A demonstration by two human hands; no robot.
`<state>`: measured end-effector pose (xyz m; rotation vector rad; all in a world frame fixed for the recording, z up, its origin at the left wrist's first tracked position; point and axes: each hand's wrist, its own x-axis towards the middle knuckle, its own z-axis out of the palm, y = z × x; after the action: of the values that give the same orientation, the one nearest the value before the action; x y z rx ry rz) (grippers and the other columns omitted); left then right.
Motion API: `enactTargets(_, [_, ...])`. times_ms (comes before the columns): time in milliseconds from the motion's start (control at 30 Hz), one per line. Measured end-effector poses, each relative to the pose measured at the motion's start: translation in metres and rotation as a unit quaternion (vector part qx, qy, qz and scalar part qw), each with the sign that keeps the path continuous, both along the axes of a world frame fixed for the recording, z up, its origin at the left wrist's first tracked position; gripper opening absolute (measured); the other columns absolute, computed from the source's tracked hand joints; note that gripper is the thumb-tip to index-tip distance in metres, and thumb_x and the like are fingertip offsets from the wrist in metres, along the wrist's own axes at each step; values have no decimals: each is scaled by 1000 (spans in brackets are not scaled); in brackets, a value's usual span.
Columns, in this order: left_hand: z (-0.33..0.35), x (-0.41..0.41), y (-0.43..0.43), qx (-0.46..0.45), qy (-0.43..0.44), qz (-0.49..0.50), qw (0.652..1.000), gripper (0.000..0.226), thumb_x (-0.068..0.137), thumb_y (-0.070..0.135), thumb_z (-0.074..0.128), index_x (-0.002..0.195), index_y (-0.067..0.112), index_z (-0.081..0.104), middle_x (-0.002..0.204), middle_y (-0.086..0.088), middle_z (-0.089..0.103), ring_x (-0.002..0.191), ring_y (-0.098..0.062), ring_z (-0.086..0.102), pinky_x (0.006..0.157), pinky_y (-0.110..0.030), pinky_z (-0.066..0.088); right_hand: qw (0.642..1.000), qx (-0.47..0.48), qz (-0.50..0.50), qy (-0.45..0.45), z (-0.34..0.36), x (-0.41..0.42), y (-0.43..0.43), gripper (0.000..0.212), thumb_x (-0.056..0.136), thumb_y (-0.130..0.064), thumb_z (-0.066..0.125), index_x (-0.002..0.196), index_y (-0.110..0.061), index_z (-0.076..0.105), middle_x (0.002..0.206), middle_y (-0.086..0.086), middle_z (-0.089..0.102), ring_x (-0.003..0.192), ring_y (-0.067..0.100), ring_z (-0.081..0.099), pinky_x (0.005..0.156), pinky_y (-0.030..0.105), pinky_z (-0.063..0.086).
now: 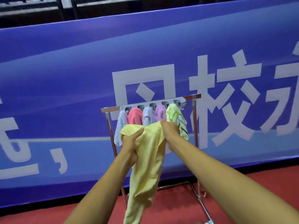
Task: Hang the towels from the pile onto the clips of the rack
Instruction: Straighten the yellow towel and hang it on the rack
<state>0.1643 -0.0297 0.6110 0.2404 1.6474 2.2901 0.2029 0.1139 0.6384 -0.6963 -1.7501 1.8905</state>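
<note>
Left hand [129,143], right hand [171,132] grip yellow towel [148,162] | tip cropped | rack [113,108] partly hidden

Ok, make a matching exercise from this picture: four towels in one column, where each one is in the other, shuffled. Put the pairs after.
Towels
1. pink towel
2. purple towel
3. green striped towel
4. yellow towel

Places
A. gripped by the left hand and the right hand, not on the rack
B. second from the left among the hanging towels
C. rightmost of the hanging towels
D. fourth from the left among the hanging towels

Pairs: 1-B, 2-D, 3-C, 4-A
</note>
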Motion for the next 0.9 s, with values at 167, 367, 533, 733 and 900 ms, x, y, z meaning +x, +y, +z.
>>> enactTargets(167, [23,22,5,18,33,-116,993,31,91,10,64,120,3,69,117,-21,72,101,-34,70,94,-44,55,979,-160,120,50,29,10,4,12,94,-22,55,85,-15,58,68,6,59,51,20,58,46,28,51])
enactTargets(367, [31,20,-7,-25,60,-46,997,22,89,10,70,92,30,78,116,-16,72,109,-32,66,104,-51,49,975,-164,148,12,32,28,28,34,95,-46,59,116,-20,65,107,15,73,98,33,72,96,52,55])
enactTargets(533, [36,9,-7,-81,15,-39,996,14,91,5,69,89,18,73,111,-17,70,99,-27,62,94,-44,50,976,-132,170,32,44,37,50,27,95,-18,67,116,-2,63,85,14,68,79,28,68,93,49,56])
enactTargets(733, [46,-33,-22,-207,-15,-2,978,66,74,20,83,135,13,57,123,-12,67,101,-25,66,77,-38,55,978,83,152,-115,45,37,67,48,86,-10,76,129,-5,54,109,12,60,83,23,62,68,37,58])
enactTargets(900, [62,-38,-30,-175,86,14,981,67,73,10,81,134,24,58,134,-8,57,119,-31,59,87,-46,53,959,182,148,-157,51,33,66,59,84,-14,79,132,-6,45,121,14,54,105,31,60,73,42,58])
